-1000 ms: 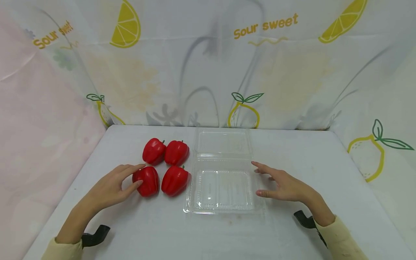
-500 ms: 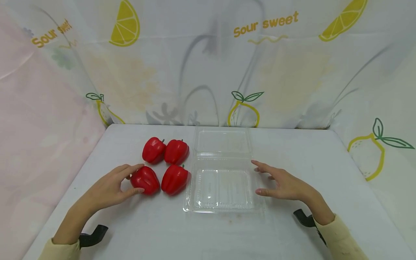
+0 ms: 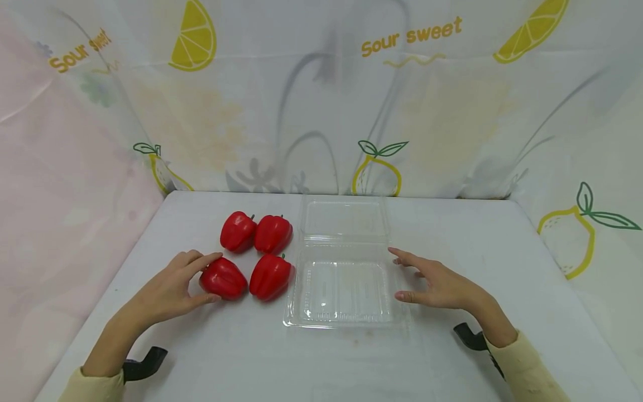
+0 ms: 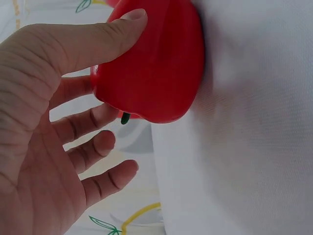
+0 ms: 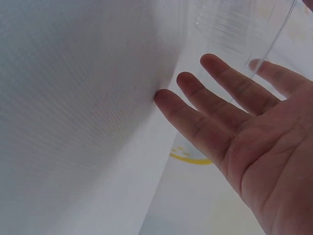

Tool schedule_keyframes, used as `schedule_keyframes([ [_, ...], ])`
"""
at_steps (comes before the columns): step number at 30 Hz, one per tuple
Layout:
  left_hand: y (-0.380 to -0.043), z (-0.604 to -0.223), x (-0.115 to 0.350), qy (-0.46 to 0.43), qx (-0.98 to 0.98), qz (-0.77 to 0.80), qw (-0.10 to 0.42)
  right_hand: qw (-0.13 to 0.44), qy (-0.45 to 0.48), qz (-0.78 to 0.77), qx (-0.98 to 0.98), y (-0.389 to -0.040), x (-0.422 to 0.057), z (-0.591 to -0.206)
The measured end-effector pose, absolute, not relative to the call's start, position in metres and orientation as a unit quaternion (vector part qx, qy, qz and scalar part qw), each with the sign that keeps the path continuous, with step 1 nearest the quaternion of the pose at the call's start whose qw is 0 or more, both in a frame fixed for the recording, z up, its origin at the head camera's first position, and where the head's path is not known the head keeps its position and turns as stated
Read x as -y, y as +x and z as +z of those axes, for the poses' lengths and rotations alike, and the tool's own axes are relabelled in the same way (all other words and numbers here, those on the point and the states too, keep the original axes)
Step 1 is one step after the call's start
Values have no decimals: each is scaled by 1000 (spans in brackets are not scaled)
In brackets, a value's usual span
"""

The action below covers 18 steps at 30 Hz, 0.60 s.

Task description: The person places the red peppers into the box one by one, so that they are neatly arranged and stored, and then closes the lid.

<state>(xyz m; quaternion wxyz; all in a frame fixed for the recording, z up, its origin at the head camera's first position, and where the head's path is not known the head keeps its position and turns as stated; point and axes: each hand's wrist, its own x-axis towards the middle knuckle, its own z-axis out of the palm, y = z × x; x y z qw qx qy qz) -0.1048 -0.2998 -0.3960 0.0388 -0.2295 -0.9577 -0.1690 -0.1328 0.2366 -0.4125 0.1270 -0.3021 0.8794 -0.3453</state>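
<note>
My left hand (image 3: 173,287) pinches the nearest left red bell pepper (image 3: 224,279) between thumb and forefinger. In the left wrist view the thumb lies across this bell pepper (image 4: 161,63), its green stem points towards the palm, and the other fingers stay off it. A second bell pepper (image 3: 271,277) sits just to its right. Behind them are two more, a left bell pepper (image 3: 238,232) and a right bell pepper (image 3: 273,234). My right hand (image 3: 439,285) hovers with spread fingers at the right edge of a clear plastic clamshell box (image 3: 346,290), holding nothing.
The box's lid (image 3: 345,219) lies folded back towards the rear. Everything rests on a white table (image 3: 241,357). A printed cloth (image 3: 321,100) hangs behind it, and more cloth closes off the left and right sides.
The bell pepper in my left hand has turned and tipped, its stem end swinging left towards the palm. The left hand shifted very slightly; my right hand and the box stayed put.
</note>
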Motion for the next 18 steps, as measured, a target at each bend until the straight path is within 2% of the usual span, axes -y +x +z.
schedule_keyframes([
  [12,-108,-401,298,-241,949,-189,76,132,-294,-347,-881,-133,-237,-414],
  [18,-107,-403,298,-234,944,-230,36,135,-291,-341,-883,-133,-237,-414],
])
